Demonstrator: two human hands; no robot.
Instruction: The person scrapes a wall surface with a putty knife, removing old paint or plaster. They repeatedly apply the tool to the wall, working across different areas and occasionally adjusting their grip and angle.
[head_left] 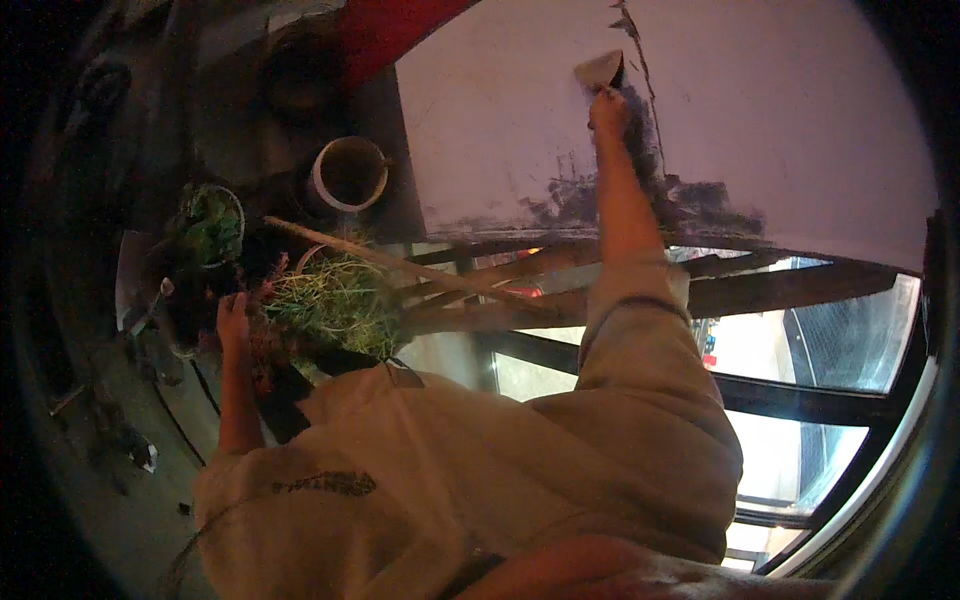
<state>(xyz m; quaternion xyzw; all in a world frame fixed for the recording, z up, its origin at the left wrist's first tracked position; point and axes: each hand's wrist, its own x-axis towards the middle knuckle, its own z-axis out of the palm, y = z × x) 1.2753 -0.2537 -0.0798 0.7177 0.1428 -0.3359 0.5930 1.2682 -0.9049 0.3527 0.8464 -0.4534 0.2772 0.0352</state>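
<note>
My right hand [609, 115] is stretched far forward, its fingers closed around a putty knife with a broad pale blade [598, 70]. The blade lies against a pale wall panel [480, 120], just left of a dark jagged crack [645, 75]. Dark smears [590, 203] cover the panel's lower part, below and beside my right arm. At the left, my left hand [232, 316] is closed beside reddish foliage [268, 292]; what it grips is too dim to make out. Thin green-yellow grassy plants [335, 300] spread just right of it.
An open white bucket [350, 175] stands left of the panel, with a leafy green plant [208, 228] nearby. A long wooden stick [400, 262] slants over the grassy plants. Wooden slats [740, 290] and bright framed window panes [800, 450] lie at the right. Dark clutter fills the left.
</note>
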